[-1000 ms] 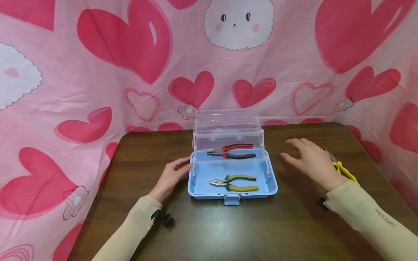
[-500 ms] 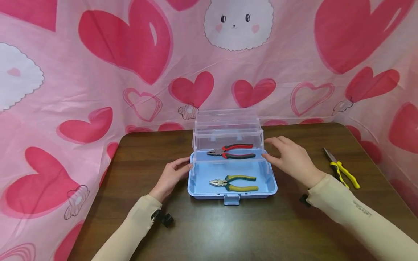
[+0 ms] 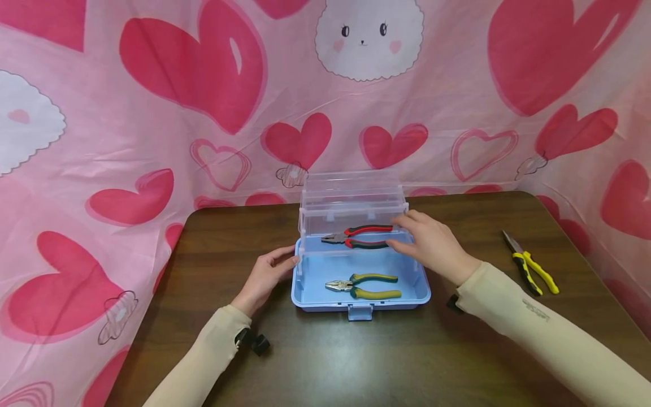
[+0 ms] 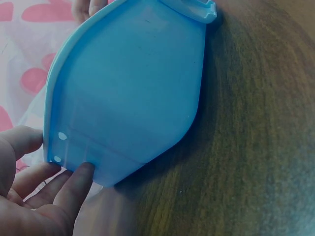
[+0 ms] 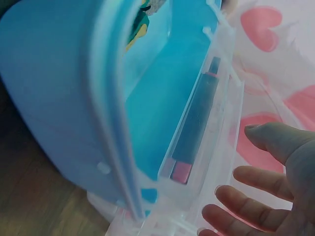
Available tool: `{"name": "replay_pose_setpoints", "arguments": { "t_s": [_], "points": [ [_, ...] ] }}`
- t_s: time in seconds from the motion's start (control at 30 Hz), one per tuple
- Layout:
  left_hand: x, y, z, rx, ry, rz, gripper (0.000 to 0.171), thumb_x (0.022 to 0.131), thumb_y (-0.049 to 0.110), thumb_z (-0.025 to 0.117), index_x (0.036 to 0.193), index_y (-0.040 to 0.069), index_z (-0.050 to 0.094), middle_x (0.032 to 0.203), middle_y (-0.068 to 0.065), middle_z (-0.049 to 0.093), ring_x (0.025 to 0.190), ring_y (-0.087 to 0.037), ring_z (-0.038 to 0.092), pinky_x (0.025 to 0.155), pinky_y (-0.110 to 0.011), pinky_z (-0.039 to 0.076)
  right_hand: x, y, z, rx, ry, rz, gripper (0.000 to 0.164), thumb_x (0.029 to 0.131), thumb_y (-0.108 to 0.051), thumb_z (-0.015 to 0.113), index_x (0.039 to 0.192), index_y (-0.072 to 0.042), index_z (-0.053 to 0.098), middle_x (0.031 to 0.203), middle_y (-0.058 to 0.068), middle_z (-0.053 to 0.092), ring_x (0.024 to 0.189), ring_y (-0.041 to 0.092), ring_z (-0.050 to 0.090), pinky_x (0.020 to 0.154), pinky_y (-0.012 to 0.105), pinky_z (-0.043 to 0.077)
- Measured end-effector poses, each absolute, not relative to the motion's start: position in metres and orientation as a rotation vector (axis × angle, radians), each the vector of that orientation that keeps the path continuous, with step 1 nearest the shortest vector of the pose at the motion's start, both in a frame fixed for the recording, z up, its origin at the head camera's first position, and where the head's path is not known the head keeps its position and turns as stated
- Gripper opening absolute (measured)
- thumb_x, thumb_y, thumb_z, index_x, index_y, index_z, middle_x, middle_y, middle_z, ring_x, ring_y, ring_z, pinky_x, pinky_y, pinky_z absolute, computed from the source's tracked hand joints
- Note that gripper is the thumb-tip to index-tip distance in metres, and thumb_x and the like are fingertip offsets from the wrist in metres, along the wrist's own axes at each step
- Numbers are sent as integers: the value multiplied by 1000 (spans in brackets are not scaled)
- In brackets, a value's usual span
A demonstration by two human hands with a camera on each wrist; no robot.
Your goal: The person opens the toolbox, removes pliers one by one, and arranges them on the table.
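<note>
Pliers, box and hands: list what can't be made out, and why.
- Lower handle tip of the red pliers: head view, covered by the right hand.
- Most of the green pliers: right wrist view, hidden behind the wall of the box.
- Part of the left hand: left wrist view, cut off by the left edge.
- Sleeve lettering: head view, too small to read.

Red-and-black pliers (image 3: 356, 230) are lying with handles parted and head pointing left in the clear tray (image 5: 197, 191), raised toward the far side of the open light-blue toolbox (image 3: 366, 263).
</note>
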State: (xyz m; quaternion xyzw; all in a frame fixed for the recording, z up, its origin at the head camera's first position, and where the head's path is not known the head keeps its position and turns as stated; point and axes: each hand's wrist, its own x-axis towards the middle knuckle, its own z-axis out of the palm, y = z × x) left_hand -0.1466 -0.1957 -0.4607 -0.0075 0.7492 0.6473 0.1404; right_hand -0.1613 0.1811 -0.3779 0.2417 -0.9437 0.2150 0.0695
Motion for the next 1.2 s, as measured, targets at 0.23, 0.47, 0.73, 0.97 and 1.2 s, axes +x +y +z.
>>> {"name": "replay_pose_setpoints", "arguments": {
  "t_s": [0.23, 0.47, 0.73, 0.97, 1.2],
  "points": [
    [-147, -196, -460, -27, 2181, 1852, 53, 100, 29, 72, 147, 9, 60, 146, -15, 61, 123, -29, 67, 103, -42, 55, -172, 167, -378, 796, -2838, 675, 48, 87, -27, 87, 130, -10, 72, 126, 12, 70, 114, 33, 69, 91, 55, 60],
    [-146, -195, -461, -38, 2174, 1858, 53, 100, 29, 72, 147, 8, 59, 146, -16, 61, 123, -30, 67, 104, -44, 54, -184, 152, -374, 841, -2924, 610, 50, 87, -34, 86, 130, -11, 73, 127, 12, 70, 113, 31, 68, 89, 52, 61],
    [-145, -195, -461, -28, 2183, 1853, 53, 101, 30, 71, 147, 8, 59, 146, -17, 61, 124, -31, 66, 105, -45, 53, -194, 135, -374, 902, -2990, 544, 49, 82, -36, 90, 124, -13, 76, 110, 7, 72, 95, 23, 68, 76, 41, 59],
    [-145, -194, -462, -43, 2196, 1848, 52, 100, 30, 72, 146, 9, 60, 144, -15, 62, 123, -31, 67, 103, -44, 55, -199, 124, -375, 966, -2999, 452, 47, 82, -39, 89, 119, -12, 77, 102, 7, 70, 89, 21, 66, 73, 38, 59],
    [-146, -195, -463, -33, 2189, 1848, 53, 100, 30, 72, 147, 8, 60, 146, -16, 61, 125, -32, 66, 104, -45, 54, -201, 117, -374, 1025, -3003, 317, 50, 80, -36, 91, 121, -13, 76, 104, 9, 71, 93, 25, 68, 74, 40, 61]
  ]
}}
